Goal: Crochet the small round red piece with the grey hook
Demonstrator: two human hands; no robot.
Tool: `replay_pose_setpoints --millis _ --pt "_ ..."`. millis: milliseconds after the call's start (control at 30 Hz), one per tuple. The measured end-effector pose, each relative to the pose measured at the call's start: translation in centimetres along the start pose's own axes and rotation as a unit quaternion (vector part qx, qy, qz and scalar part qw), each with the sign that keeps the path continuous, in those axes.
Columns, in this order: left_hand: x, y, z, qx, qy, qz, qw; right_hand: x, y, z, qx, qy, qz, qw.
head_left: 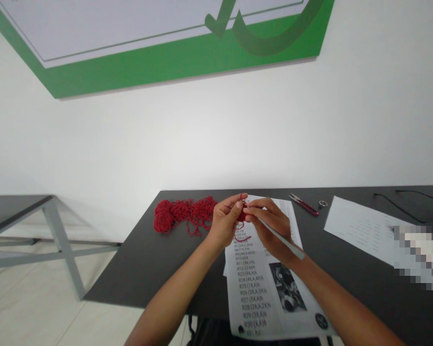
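Observation:
Above a printed pattern sheet (252,293), my two hands meet over a small red crochet piece (242,214). My left hand (225,218) pinches the piece, and red yarn runs over its raised index finger. In my right hand (272,223) is a crochet hook (283,239) with a grey handle slanting back over the wrist. The hook's tip is hidden at the piece. A loose red yarn end (242,238) dangles below it. To the left lies a ball of red yarn (164,216) with a tangled heap of loose strands (195,214) reaching toward my left hand.
On the dark table (159,274) lie red-handled thread snips (303,204), a small metal ring (322,204), a second paper (361,228) and black-framed glasses (400,205). A pixelated patch covers the right edge. Another table (14,211) stands left, and a green-bordered board (166,62) hangs on the wall.

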State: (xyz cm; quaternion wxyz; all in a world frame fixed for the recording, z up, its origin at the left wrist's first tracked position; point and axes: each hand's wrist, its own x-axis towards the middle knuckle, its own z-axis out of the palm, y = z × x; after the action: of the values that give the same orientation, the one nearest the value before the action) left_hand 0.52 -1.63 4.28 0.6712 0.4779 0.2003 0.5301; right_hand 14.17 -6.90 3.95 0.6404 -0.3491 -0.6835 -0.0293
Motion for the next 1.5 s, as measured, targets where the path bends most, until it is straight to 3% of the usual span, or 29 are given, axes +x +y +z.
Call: replay_pose_setpoints --millis 167,533,1000,1267,1333,1433,1500 --pt "0.1 0.5 -0.2 -0.020 -0.018 0.041 0.999 0.9 -0.3 -0.4 0.091 -0.026 0.059 0.994" --pt "0.1 1.8 -0.2 -0.046 -0.049 0.075 0.995 0.8 -0.4 -1.2 0.151 -0.070 0.106 0.980" --pt "-0.2 2.0 -0.1 -0.147 -0.055 -0.015 0.988 -0.1 -0.4 -1.1 0.246 -0.054 0.205 0.946" --pt "-0.5 2.1 0.3 -0.188 -0.059 -0.057 0.979 0.0 -0.1 0.6 0.435 -0.014 0.263 0.861" --pt "-0.5 1.9 0.3 -0.179 -0.058 -0.057 0.980 0.3 -0.2 0.8 0.481 -0.003 0.290 0.827" --pt "-0.3 1.7 0.2 -0.094 -0.043 -0.005 0.995 0.7 -0.2 0.8 0.544 0.013 0.350 0.762" --pt "-0.2 1.6 0.0 0.009 -0.016 0.071 0.997 0.7 -0.1 0.9 0.559 0.033 0.371 0.741"
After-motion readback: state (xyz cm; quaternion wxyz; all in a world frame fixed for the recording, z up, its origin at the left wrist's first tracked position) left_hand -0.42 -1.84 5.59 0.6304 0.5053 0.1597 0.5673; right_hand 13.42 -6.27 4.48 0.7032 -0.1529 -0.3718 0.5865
